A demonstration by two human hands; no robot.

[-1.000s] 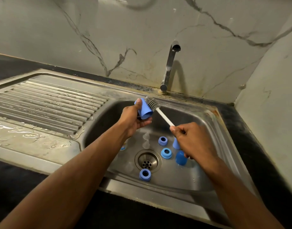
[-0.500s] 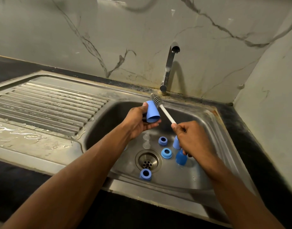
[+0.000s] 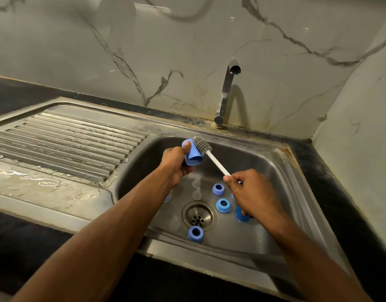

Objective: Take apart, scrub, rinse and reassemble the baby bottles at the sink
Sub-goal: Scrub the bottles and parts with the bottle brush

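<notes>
Two bare forearms, rising from the bottom edge toward mid-frame and converging. Left hand (image 3: 176, 163) just left of centre, wrist cocked back, thumb up on top and fingers curled underneath, gripping a blue cap (image 3: 193, 154). Right hand (image 3: 253, 192) lower and right of centre, back of hand to the camera, knuckles bent, thumb and forefinger pinching the white handle of a brush (image 3: 217, 163) slanting up-left. Hands apart, neither touching the other.

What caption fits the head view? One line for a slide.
Left hand holds a blue cap while the right hand scrubs its outside with a bottle brush over the sink.
</notes>
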